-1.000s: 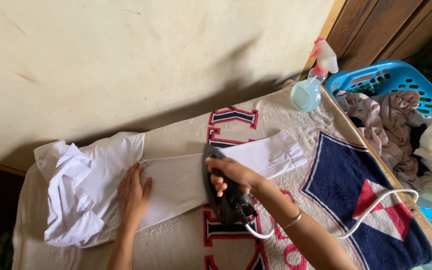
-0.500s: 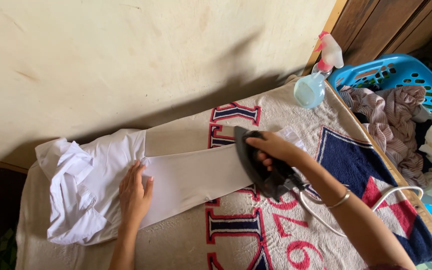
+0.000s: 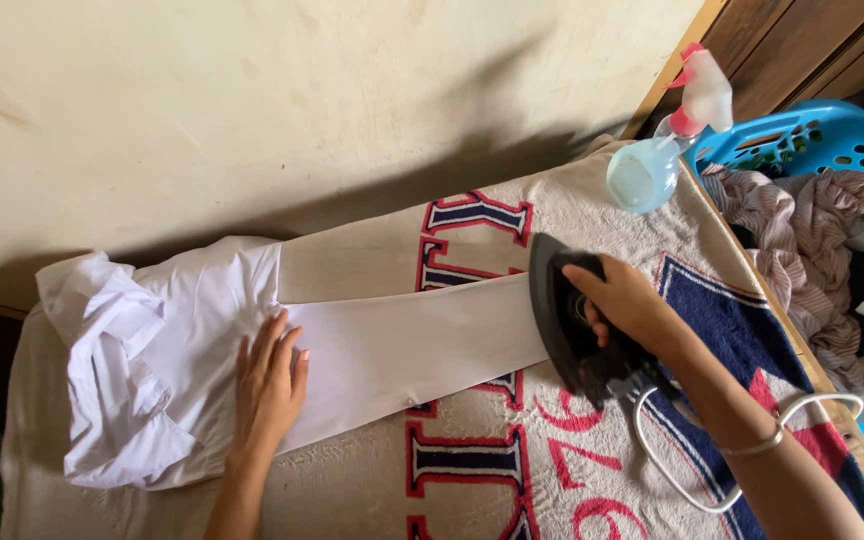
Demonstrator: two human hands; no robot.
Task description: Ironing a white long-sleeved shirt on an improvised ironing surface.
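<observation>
A white shirt (image 3: 162, 340) lies on a towel-covered table, one long sleeve (image 3: 412, 345) stretched out to the right. My left hand (image 3: 270, 385) lies flat on the sleeve near the shoulder, fingers apart. My right hand (image 3: 624, 300) grips the handle of a black iron (image 3: 564, 325), which rests on the cuff end of the sleeve and hides it. A white cord (image 3: 692, 480) trails from the iron toward the right.
The towel (image 3: 512, 470) is beige with red and navy lettering. A pale blue spray bottle (image 3: 657, 155) stands at the table's far right corner. A blue laundry basket (image 3: 832, 150) full of clothes sits to the right. A cream wall runs behind.
My right hand has slid the iron rightward along the sleeve, from its middle to the cuff end. My left hand has stayed pressed on the sleeve.
</observation>
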